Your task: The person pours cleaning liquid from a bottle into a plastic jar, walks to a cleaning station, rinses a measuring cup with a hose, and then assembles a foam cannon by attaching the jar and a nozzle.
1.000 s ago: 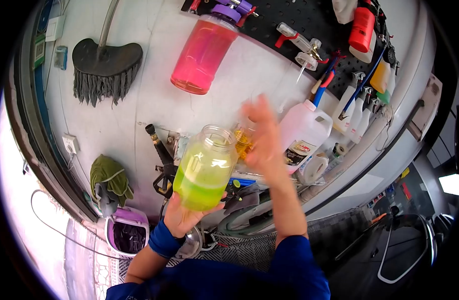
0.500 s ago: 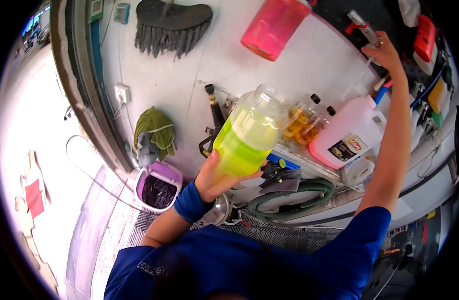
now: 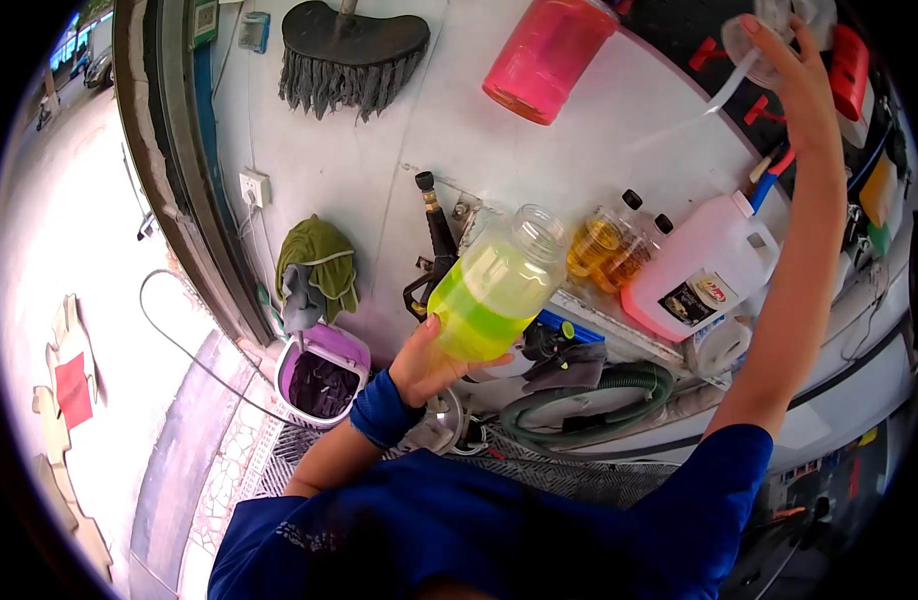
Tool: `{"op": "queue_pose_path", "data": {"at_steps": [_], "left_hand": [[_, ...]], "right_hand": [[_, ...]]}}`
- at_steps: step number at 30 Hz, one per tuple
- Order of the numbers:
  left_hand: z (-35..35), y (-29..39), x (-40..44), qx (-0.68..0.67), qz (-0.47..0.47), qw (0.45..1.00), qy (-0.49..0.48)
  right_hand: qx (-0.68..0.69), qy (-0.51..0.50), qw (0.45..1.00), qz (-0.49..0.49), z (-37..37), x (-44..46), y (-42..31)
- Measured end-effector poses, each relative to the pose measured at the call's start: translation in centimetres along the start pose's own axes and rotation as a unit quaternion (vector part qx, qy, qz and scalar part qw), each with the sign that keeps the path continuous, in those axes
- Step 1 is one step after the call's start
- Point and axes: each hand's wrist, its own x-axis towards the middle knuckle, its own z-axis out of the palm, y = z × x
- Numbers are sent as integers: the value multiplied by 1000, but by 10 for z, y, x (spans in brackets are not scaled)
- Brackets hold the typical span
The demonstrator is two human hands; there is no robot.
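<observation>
My left hand (image 3: 426, 362) is closed around the lower part of a clear wide-mouth jar (image 3: 501, 280). Yellow-green liquid fills its lower portion, and the jar tilts to the right with its mouth uncovered. Up at the top right, my right hand (image 3: 801, 85) is raised with its fingers round a clear plastic piece (image 3: 764, 38). A pale thin tube (image 3: 731, 85) slants down from that piece; its exact kind is unclear. Red hooks (image 3: 707, 53) on a dark pegboard are close to my right fingers.
A pink jug (image 3: 651, 290) stands beside two amber bottles (image 3: 592, 245) on a ledge. Above hangs a red-pink container (image 3: 551, 60). A coiled green hose (image 3: 519, 420) lies below. To the left are a purple-white bin (image 3: 347, 345), a green cloth (image 3: 319, 255) and a broom head (image 3: 354, 55).
My right hand has moved up, bringing the clear piece and tube higher beside the pegboard. The jar in my left hand sits slightly lower in view.
</observation>
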Motion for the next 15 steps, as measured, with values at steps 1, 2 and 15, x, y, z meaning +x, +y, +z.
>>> {"op": "queue_pose_path", "data": {"at_steps": [1, 2, 15], "left_hand": [[0, -2, -1, -6, -7, 1000, -3], [0, -3, -2, -4, -11, 1000, -5], [4, -4, -20, 1, -22, 1000, -2]], "right_hand": [[-9, 22, 1000, -7, 34, -33, -40], [-17, 43, 999, -15, 63, -63, -76], [129, -101, 987, 4, 120, -97, -2]]}}
